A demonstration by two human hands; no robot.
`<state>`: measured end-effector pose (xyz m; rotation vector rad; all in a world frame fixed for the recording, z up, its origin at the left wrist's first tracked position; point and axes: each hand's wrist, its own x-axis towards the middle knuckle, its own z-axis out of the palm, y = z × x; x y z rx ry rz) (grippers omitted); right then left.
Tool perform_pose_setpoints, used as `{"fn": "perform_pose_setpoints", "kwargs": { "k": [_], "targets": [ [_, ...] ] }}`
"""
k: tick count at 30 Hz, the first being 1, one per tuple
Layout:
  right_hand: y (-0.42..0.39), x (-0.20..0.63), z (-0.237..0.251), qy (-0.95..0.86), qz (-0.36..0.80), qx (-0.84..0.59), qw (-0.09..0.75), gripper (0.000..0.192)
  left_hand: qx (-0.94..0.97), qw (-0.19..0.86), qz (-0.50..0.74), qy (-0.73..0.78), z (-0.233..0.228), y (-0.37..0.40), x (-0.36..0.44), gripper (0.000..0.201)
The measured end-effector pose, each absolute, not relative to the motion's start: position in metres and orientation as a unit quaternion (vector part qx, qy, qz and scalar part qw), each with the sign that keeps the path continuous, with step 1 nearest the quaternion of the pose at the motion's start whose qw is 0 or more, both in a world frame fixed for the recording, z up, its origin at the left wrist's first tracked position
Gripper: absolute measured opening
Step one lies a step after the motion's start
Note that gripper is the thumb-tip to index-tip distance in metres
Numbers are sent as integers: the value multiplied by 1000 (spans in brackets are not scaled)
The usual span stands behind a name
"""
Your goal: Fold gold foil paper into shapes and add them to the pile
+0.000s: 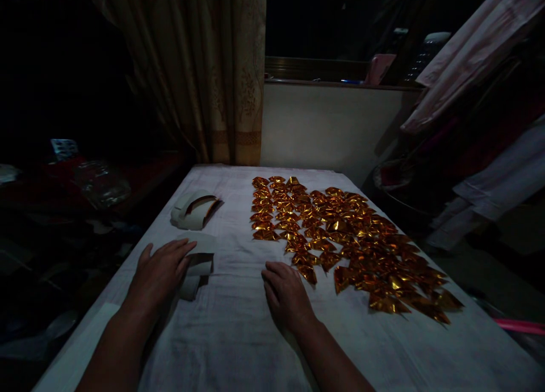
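Observation:
My left hand (pixel 159 272) lies flat, fingers spread, on a small stack of pale paper sheets (pixel 199 265) at the left of a table under a white cloth (pixel 238 335). My right hand (pixel 286 292) rests palm down on the cloth, holding nothing, just beside the near left edge of a wide spread of folded gold foil pieces (pixel 349 238). A second curled stack of paper with a gold inner side (pixel 196 208) lies farther back on the left.
A beige curtain (pixel 204 68) hangs behind the table next to a dark window and a white wall. Dim clutter, with a clear plastic container (pixel 102 184), fills the left side. Clothes hang at the right (pixel 477 96).

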<state>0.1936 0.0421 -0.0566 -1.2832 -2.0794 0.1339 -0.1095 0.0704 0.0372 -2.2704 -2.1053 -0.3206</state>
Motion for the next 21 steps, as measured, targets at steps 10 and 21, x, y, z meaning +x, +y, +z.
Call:
{"fn": "perform_pose_setpoints", "kwargs": {
  "k": [10,21],
  "targets": [
    [41,193,-55,-798,56,-496,337,29,-573,119,-438,-683,52,63,-87,30],
    [43,194,-59,-795,48,-482,366,30,-490,-77,-545,-676,38,73,-61,40]
  ]
}}
